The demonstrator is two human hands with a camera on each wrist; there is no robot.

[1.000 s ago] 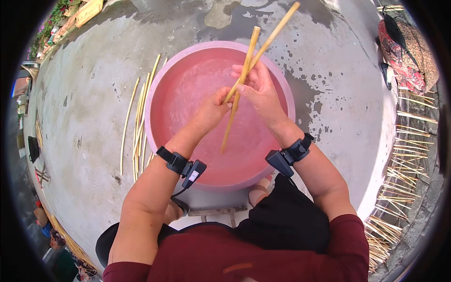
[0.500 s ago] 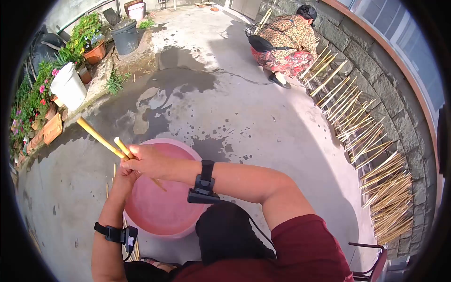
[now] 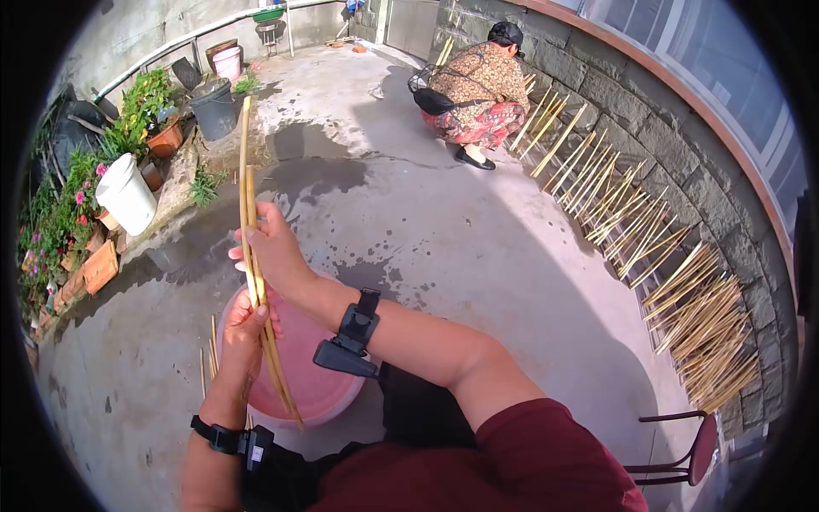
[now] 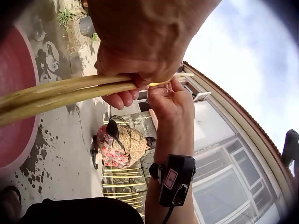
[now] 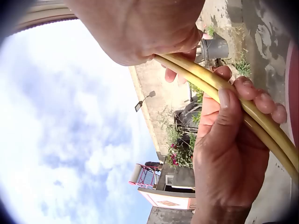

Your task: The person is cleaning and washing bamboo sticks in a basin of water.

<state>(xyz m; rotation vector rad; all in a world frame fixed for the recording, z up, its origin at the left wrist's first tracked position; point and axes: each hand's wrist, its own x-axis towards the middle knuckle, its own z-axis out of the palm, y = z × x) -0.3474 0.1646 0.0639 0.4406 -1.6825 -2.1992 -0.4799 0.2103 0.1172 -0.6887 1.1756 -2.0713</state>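
Concrete yard floor, part sun, part shade, wet blotches mid-yard. Two pale sticks are up off the floor, held side by side; lower ends over the pink tub near its near rim, upper ends pointing past the far rim. Left hand grips lower down, thumb across the front, fingers curled round both. Right hand pinches higher up, thumb against the sticks, some fingertips sticking out beyond. Two grips set apart probably keep the pair lined up; holding them over the tub likely lets drips fall in. Both sticks bow slightly, so they look bendy.

Outward: more loose sticks lie on the floor outside the tub's left rim. Long row of sticks along the floor's right edge, propped by the stone wall, spread out perhaps for drying. Crouching person at the row's far end. Chair near the floor's right edge; white bucket and plants at the left edge.

Hard to make out: right palm hidden; tub's left side partly behind hand and sticks; water level unclear; crouching person's hands out of sight; row too tangled to count; left wrist view crops the lower stick ends.
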